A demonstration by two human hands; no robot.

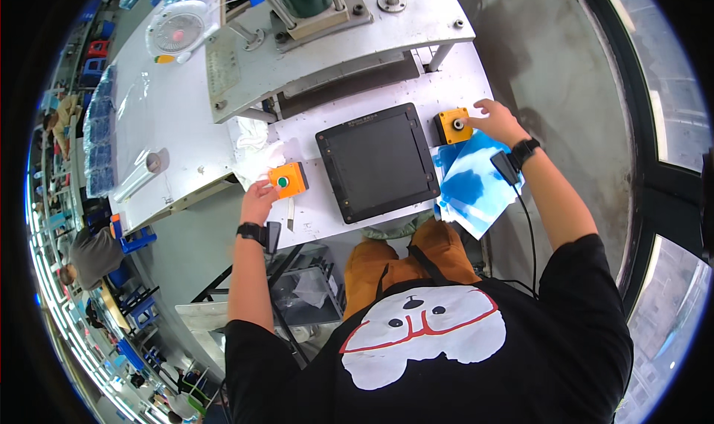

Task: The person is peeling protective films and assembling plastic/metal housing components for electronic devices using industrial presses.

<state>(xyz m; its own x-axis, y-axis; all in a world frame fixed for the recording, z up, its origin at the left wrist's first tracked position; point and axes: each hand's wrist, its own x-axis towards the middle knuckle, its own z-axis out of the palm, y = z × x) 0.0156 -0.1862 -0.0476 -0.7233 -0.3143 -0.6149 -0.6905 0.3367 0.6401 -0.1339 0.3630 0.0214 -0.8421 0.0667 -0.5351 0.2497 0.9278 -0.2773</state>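
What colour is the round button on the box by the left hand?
The button is green; it shows best in the head view.

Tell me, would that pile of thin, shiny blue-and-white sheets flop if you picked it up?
The pile of thin, shiny blue-and-white sheets would probably bend easily, since its edges look thin. It might slide apart, because the sheets overlap loosely and shine as if smooth. It's likely light for its size, being wide but nearly flat.
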